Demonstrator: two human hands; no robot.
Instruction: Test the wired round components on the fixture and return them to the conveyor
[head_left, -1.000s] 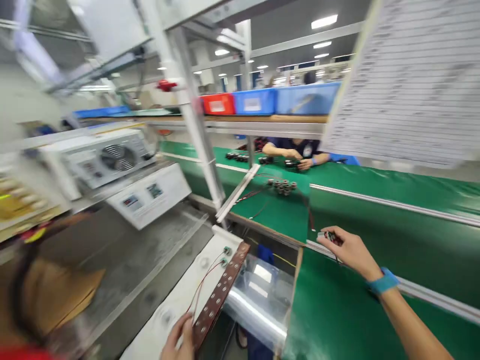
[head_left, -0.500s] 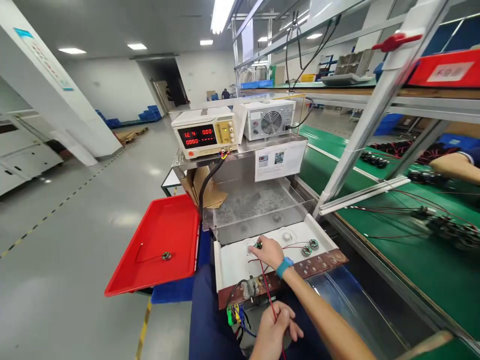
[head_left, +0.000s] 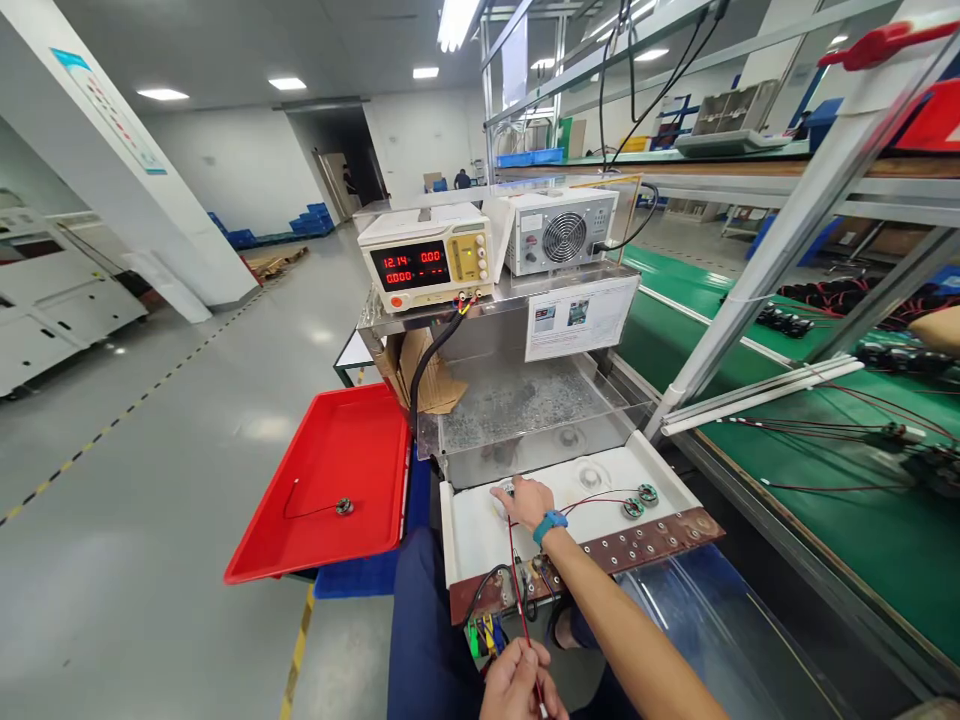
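Observation:
My right hand (head_left: 526, 500), with a blue wristband, rests on the white fixture plate (head_left: 472, 535), its fingers closed over a small round part at one of the plate's round seats. Thin red and black wires (head_left: 514, 570) run from that part down to my left hand (head_left: 516, 688), which pinches them at the bottom edge of the view. Two more small round green parts (head_left: 639, 502) with red wires lie on the plate to the right. A brown terminal strip (head_left: 645, 545) runs along the plate's near edge.
Behind the plate stand a clear tank (head_left: 525, 405), a power supply (head_left: 427, 262) with a red display, and a fan-fronted unit (head_left: 562, 232). A red tray (head_left: 330, 470) on the left holds one wired part (head_left: 344, 506). The green conveyor (head_left: 825, 500) runs on the right.
My head turned from the conveyor to the fixture. My right hand carried the small part from the belt onto the white plate and now presses it there; my left hand dropped lower with the wires.

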